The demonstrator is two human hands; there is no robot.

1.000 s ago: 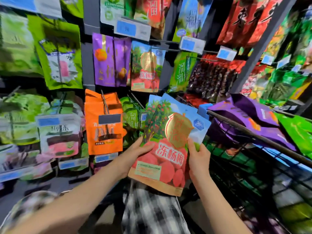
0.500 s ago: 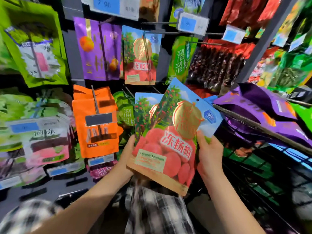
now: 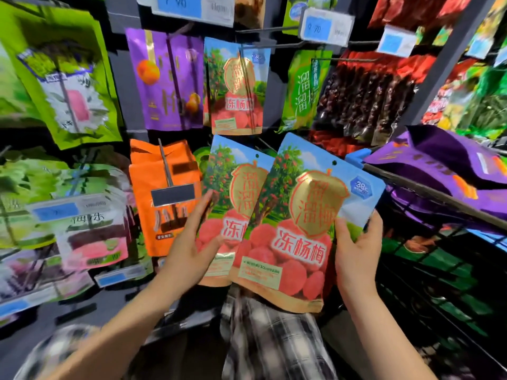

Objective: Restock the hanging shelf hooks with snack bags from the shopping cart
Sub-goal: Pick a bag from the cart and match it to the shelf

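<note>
Held up before the display: front snack bag (image 3: 301,229), blue-topped with red fruit and a gold emblem, tilted a little to the right and overlapping the right side of a second snack bag (image 3: 227,209) of the same print. Gripped at its right edge by the right hand (image 3: 356,248), thumb pressed on the face, fingers curled round the edge. Second bag held along its left edge by the left hand (image 3: 189,242), thumb up on the front, fingers hidden behind. Punch holes at both tops free, on no hook. Directly above, a hanging bag (image 3: 236,86) of the same kind on the shelf, with a purple bag (image 3: 164,78) to its left and a green bag (image 3: 299,89) to its right. Just left of the left hand, orange bags (image 3: 162,231) on a peg. To the right, the shopping cart (image 3: 439,198), rim near the front bag's upper corner, purple pouches (image 3: 439,160) piled inside. Overhead, blue price tags (image 3: 323,28). Below the bags, plaid fabric (image 3: 274,338).
</note>
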